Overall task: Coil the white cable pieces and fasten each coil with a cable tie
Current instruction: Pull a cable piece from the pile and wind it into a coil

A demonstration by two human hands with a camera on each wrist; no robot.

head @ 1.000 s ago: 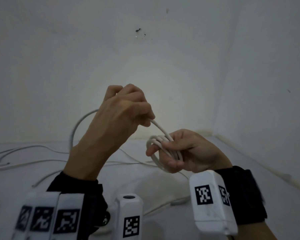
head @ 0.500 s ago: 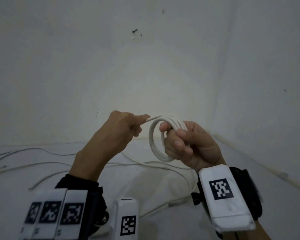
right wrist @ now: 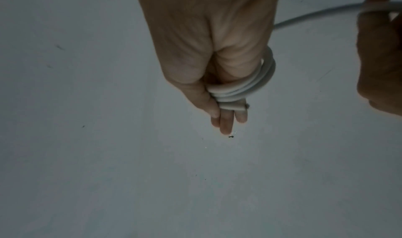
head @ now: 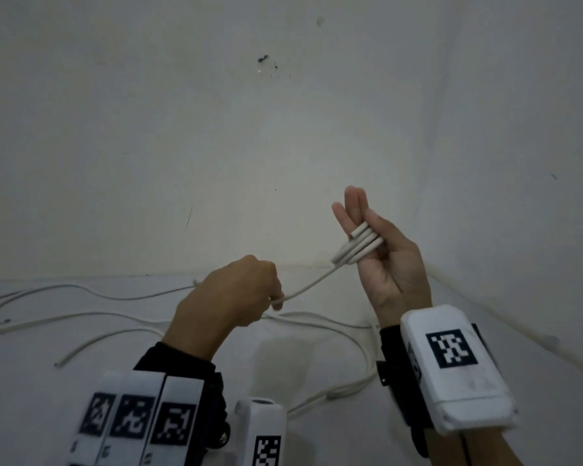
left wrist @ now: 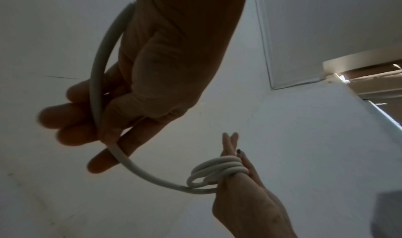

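Coiling is going on: right hand [head: 381,260] is acting as the spool, fingers straight, with the coil [head: 357,247] wrapped around them. Left hand [head: 236,297] is pinching the cable [head: 310,284] just beside it. Tension should be staying light, turns lying side by side, slack feeding from the surface [head: 81,371].

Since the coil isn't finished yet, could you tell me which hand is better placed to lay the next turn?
Left hand: it grips the free cable; the right hand has the coil around its straight fingers.
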